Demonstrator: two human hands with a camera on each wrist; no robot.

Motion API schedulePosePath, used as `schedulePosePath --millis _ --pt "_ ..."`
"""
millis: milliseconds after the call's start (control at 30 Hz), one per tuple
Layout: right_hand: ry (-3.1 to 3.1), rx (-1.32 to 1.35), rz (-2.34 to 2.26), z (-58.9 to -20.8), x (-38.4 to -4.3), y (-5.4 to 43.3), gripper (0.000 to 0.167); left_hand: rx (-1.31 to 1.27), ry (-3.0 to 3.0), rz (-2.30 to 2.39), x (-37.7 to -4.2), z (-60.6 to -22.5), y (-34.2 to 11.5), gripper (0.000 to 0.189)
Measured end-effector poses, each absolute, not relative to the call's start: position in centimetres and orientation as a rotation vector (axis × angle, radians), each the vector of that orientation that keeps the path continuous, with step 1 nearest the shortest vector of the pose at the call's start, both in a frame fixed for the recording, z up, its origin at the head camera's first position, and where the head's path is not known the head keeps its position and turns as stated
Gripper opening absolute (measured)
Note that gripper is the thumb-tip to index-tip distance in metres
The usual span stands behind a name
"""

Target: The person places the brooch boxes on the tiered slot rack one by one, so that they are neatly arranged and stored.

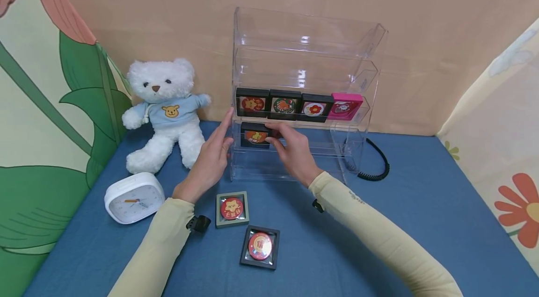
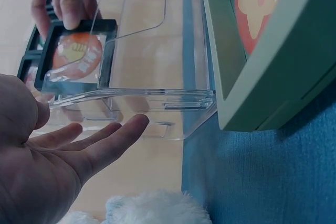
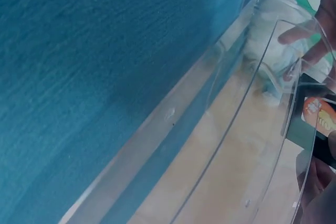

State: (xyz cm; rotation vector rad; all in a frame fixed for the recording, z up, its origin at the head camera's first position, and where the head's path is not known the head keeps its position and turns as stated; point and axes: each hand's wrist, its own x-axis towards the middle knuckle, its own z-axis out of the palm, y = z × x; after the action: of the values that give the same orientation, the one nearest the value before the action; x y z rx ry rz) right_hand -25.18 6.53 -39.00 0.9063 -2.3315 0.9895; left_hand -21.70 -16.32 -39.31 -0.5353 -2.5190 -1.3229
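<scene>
A clear acrylic tiered rack (image 1: 269, 163) stands at the back of the table. My right hand (image 1: 294, 149) pinches a black-framed badge (image 1: 255, 136) with an orange picture by its right edge, at the left end of a lower tier. In the right wrist view, part of this frame (image 3: 296, 124) shows behind the clear plastic. My left hand (image 1: 210, 159) rests against the rack's left side with its fingers extended, also seen in the left wrist view. One tier up are black-framed badges (image 1: 284, 105) in a row, with a pink-framed badge (image 1: 345, 106) at the right end.
A green-framed badge (image 1: 232, 209) and a black-framed red badge (image 1: 259, 247) lie on the blue cloth (image 1: 320, 259) before the rack. To the left are a white teddy bear (image 1: 170, 114) and a white clock (image 1: 134, 198). A black coiled cord (image 1: 381, 166) lies right of the rack.
</scene>
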Motion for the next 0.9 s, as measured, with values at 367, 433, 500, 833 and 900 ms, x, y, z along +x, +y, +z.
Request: schedulePosePath --millis 367,433,500,833,900 --pt "-2.339 0.903 1.034 -39.0 -25.2 5.9 0.037 -0.551 -2.511 -1.352 -21.7 -39.3 -16.3 0.074" --pt "-2.349 0.889 1.042 -39.0 -25.2 5.7 0.037 -0.548 -2.513 -1.352 -21.7 -39.3 -16.3 0.074" --pt "-2.354 0.877 1.047 -38.9 -25.2 5.6 0.037 -0.544 -2.515 -1.352 -21.7 -39.3 -16.3 0.073" --pt "-2.346 0.870 1.059 -39.1 -25.2 5.4 0.037 -0.540 -2.510 -1.348 -21.7 -39.4 -16.3 0.074" --pt "-2.342 0.875 1.052 -39.1 -25.2 5.3 0.037 -0.541 -2.508 -1.342 -21.7 -39.4 -16.3 0.074"
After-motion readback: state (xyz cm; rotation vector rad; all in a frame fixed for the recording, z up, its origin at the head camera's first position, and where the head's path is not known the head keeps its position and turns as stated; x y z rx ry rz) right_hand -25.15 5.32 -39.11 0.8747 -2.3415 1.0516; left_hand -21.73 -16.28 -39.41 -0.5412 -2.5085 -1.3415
